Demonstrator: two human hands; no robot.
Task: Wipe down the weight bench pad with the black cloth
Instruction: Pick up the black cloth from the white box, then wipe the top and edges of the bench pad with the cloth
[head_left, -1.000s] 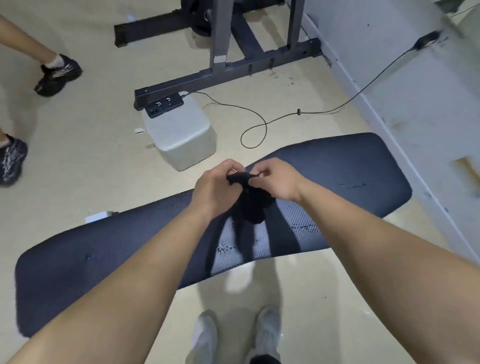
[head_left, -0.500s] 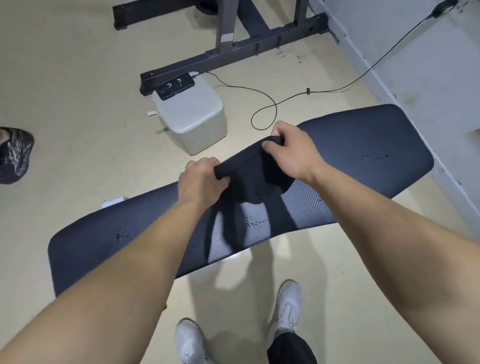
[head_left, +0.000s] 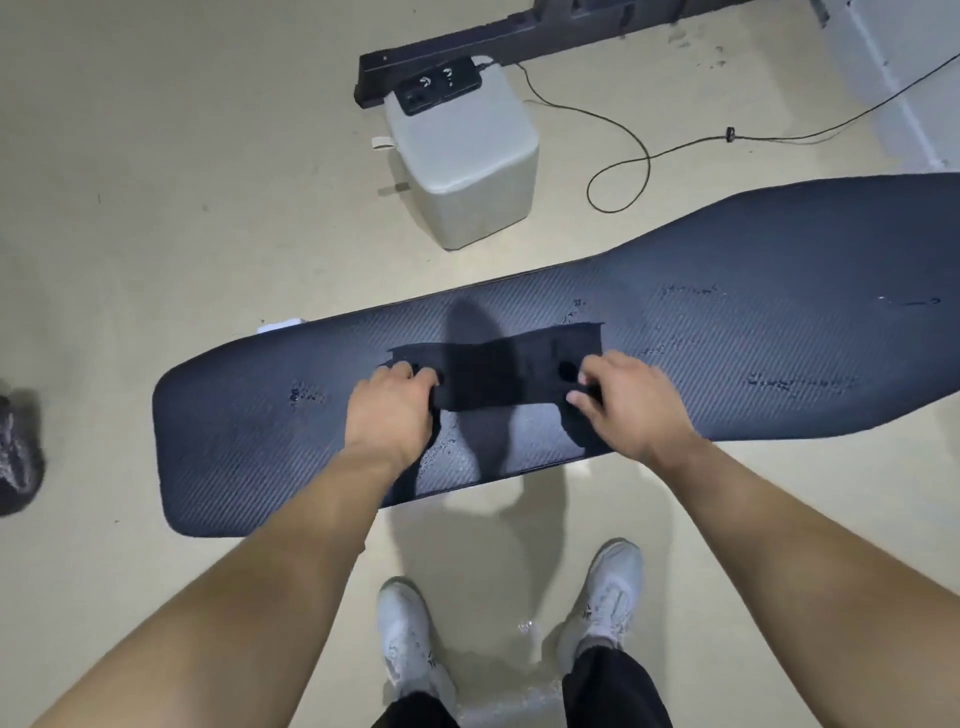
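The left hand (head_left: 390, 410) and right hand (head_left: 631, 402) are bare, and so are both arms (head_left: 270, 571). The feet wear white shoes (head_left: 408, 644) with laces. The legs wear black trousers (head_left: 615, 686).

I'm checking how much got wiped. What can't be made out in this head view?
Head view only:
- Bench pad: right end cut off by the frame edge.
- Black cloth: near corners hidden under the left hand and right hand.
- Pad beneath the cloth: covered, wetness unknowable.
- Dark shoe: cut by the left edge.
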